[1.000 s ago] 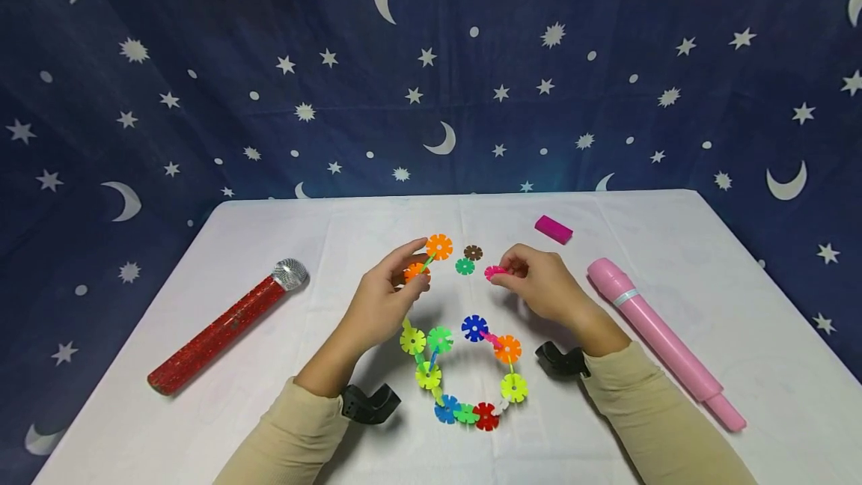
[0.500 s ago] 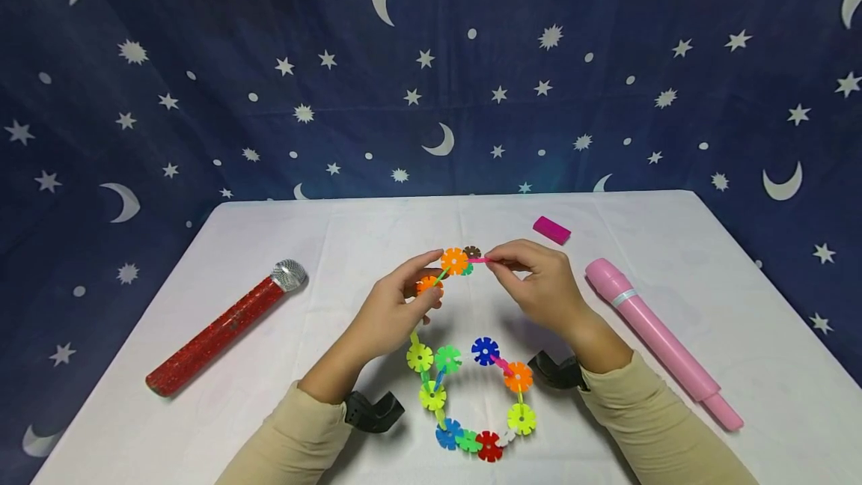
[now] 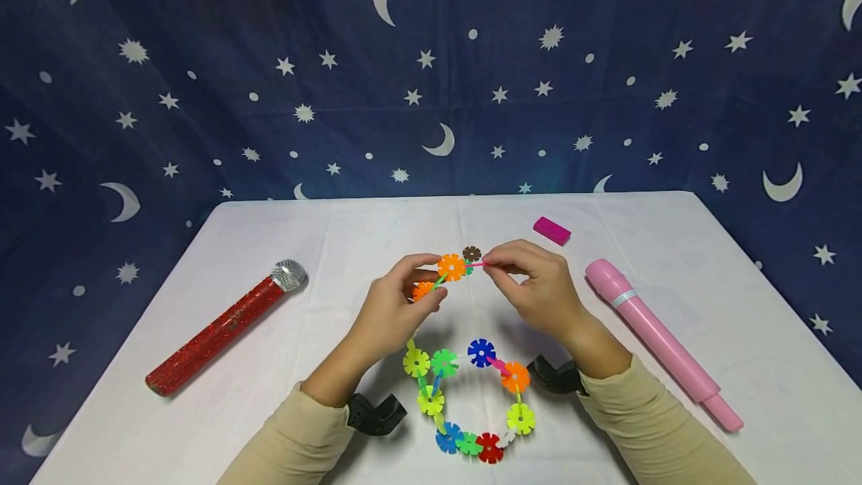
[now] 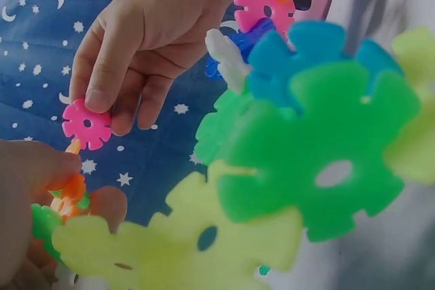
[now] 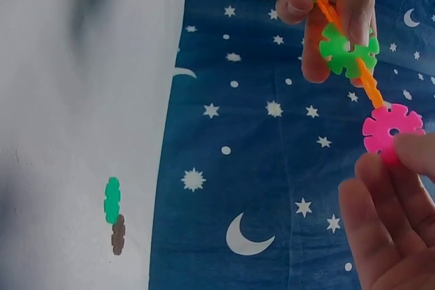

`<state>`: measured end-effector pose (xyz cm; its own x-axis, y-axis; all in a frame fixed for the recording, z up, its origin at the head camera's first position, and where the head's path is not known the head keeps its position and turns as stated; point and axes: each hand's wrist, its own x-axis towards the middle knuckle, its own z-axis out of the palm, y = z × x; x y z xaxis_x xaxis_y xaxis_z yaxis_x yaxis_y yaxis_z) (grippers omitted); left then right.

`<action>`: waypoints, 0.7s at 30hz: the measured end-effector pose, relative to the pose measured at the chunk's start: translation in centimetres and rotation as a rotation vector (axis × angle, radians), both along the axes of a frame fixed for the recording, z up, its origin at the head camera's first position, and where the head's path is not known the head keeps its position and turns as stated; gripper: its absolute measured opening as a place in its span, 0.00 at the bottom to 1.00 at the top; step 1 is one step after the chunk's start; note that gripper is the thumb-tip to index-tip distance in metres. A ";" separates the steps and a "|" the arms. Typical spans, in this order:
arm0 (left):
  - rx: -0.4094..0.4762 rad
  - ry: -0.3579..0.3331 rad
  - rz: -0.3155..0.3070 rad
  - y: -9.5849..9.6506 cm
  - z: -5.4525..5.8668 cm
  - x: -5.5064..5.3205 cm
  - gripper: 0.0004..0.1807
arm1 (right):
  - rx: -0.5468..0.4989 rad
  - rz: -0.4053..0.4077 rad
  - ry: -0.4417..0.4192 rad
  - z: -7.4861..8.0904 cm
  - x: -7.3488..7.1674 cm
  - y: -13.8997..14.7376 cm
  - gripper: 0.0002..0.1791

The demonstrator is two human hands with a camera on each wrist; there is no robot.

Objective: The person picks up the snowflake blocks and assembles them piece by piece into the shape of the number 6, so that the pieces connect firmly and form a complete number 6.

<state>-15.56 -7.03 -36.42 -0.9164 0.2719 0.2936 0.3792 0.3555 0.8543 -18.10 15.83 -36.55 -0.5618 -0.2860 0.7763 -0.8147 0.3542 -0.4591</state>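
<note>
A chain of notched, flower-shaped plastic discs hangs from my left hand (image 3: 393, 305), whose thumb and fingers pinch it near its upper end. An orange disc (image 3: 452, 267) tops the chain; a green disc (image 5: 349, 50) lies under the left thumb. My right hand (image 3: 535, 283) pinches a pink disc (image 5: 393, 130) between thumb and fingertips. The pink disc meets the edge of the orange one; how deep the slots engage I cannot tell. Lower down, the chain curls into a ring with a blue disc (image 3: 481, 352) and a red disc (image 3: 489, 447).
Loose on the white table lie a brown disc (image 3: 472, 254) and a green disc (image 5: 112, 200). A red toy microphone (image 3: 222, 331) lies at left, a pink toy microphone (image 3: 663, 343) at right. A magenta block (image 3: 552, 230) sits toward the back, before a starry cloth (image 3: 323, 126).
My right hand has brought the pink disc up and left to the orange disc. My left hand has shifted slightly right, and the hanging ring has moved a little toward the front.
</note>
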 end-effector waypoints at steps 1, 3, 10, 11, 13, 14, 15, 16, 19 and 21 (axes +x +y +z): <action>0.000 0.012 0.008 0.0 0.0 0.0 0.24 | -0.005 0.011 -0.011 0.0 0.1 0.0 0.15; 0.003 0.031 0.023 0.1 -0.1 0.0 0.23 | -0.012 0.032 -0.032 0.0 0.1 -0.1 0.15; 0.003 0.042 0.031 0.1 -0.1 0.1 0.22 | 0.010 0.017 -0.007 0.0 0.2 -0.2 0.17; 0.004 0.041 0.026 0.2 -0.1 0.1 0.22 | 0.017 0.012 0.009 0.0 0.2 -0.2 0.17; 0.003 0.045 0.018 0.2 0.0 0.1 0.22 | 0.027 0.007 0.032 0.0 0.2 -0.3 0.17; 0.002 0.048 0.016 0.2 0.0 0.2 0.22 | 0.030 0.006 0.035 0.0 0.2 -0.3 0.16; 0.000 0.052 0.018 0.2 0.0 0.2 0.22 | 0.025 0.011 0.019 0.1 0.3 -0.3 0.16; -0.003 0.056 0.021 0.2 0.0 0.2 0.21 | 0.012 0.022 -0.014 0.1 0.4 -0.3 0.14; -0.004 0.067 0.031 0.2 0.1 0.2 0.20 | -0.069 0.077 -0.190 0.3 0.8 -0.3 0.10; 0.000 0.074 0.034 0.2 0.1 0.2 0.19 | -0.128 0.115 -0.341 0.5 1.0 -0.2 0.08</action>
<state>-15.32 -6.79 -36.33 -0.9010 0.2410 0.3608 0.4289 0.3693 0.8244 -17.07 15.59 -36.03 -0.7640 -0.2751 0.5837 -0.6384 0.1910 -0.7456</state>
